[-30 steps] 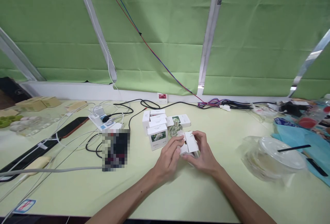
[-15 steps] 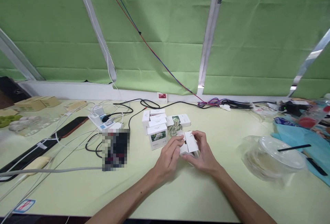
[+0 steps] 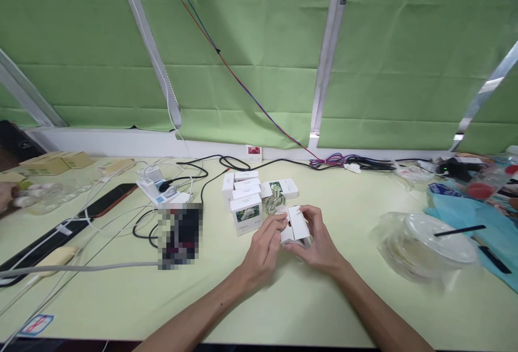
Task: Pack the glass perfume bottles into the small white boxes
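Note:
Between my two hands is a small white cardboard box (image 3: pixel 298 224), its top flaps partly raised. My left hand (image 3: pixel 264 244) is closed, with its fingertips at the box's left edge. Fingers and thumb of my right hand (image 3: pixel 320 241) wrap round the box's right side. Just behind, a small bottle with a metallic-looking cap (image 3: pixel 275 200) stands on the table; its lower part is partly hidden. To the left stand several upright white boxes (image 3: pixel 246 216), the front one printed with white flowers. Another white box (image 3: pixel 288 188) lies flat behind the bottle.
A power strip (image 3: pixel 162 190) with tangled cables, a phone (image 3: pixel 111 200) and a blurred-out dark object (image 3: pixel 181 238) are to the left. On the right sits a lidded plastic bowl (image 3: pixel 439 244) in a bag. Another person's hand (image 3: pixel 5 196) shows at the far left edge.
Another person's hand has come into view at the far left, by the pale round items. My hands and the box keep nearly the same pose; the view shifts very slightly.

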A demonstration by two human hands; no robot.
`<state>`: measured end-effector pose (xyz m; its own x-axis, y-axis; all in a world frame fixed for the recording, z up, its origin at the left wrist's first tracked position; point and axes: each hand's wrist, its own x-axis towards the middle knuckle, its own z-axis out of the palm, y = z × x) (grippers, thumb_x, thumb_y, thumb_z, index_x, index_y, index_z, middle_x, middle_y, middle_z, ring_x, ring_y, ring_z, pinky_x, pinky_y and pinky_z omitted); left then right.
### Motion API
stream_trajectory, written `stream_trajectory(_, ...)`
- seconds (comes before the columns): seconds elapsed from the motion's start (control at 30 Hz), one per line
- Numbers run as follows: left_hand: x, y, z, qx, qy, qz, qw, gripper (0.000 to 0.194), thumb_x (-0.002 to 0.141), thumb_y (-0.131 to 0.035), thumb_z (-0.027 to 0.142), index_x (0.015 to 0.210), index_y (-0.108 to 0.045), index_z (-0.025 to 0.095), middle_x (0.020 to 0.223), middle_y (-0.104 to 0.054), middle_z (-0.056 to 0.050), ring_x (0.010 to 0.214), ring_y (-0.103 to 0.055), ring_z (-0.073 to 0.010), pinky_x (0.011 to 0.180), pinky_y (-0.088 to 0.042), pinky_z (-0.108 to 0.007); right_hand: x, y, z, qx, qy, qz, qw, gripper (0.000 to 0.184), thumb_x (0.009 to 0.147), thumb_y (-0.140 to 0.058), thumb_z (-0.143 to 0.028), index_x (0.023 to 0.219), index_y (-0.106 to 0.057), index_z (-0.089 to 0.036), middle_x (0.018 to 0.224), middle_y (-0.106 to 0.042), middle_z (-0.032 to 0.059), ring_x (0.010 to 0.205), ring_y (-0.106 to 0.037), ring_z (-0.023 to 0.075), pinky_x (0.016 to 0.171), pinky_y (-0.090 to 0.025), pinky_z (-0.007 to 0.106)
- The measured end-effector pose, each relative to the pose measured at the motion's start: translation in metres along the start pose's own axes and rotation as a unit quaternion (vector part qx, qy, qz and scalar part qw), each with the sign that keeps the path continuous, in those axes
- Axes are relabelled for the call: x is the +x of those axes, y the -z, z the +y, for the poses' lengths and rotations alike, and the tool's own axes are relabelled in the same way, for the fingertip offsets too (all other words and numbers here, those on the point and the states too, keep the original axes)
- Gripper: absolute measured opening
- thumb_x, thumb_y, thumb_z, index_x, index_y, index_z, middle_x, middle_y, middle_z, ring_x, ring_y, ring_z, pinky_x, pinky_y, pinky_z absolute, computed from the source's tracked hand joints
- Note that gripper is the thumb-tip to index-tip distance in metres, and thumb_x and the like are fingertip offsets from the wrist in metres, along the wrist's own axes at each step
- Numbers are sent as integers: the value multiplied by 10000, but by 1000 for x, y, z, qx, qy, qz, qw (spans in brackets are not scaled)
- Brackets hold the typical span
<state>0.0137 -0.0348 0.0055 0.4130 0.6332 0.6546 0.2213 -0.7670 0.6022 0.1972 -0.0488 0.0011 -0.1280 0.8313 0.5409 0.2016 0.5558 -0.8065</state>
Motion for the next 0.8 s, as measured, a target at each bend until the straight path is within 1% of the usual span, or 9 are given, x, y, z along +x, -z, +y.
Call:
stream_trajectory(0.23,0,-1,2,-12,-2,21,1000,277,1036,-308,193,1030,-584,171,1188,-627,-126,1151,-606,-202,949,-485,-319,0,-1,2,4,8,-3,1000,690,742,-822,-301,1245,-349,-289,1242,-520,88,1097,-611,243,981,-533,435)
stream_trajectory(0.53,-3,-5,0,-14,7,30,999,278,1035,-308,194,1032,-586,173,1210,-628,-130,1180,-596,-214,974,-479,-337,0,-2,-1,5,5,2,1000,683,735,-820,-292,1238,-358,-292,1208,-523,69,1084,-614,231,981,-528,423)
stream_trajectory(0.8,-5,-5,0,-16,11,31,999,297,1031,-314,196,1044,-609,170,1213,-638,-126,1185,-600,-220,985,-486,-348,0,-2,-1,13,7,7,1000,686,732,-825,-292,1238,-363,-286,1189,-537,71,1047,-628,224,940,-548,408)
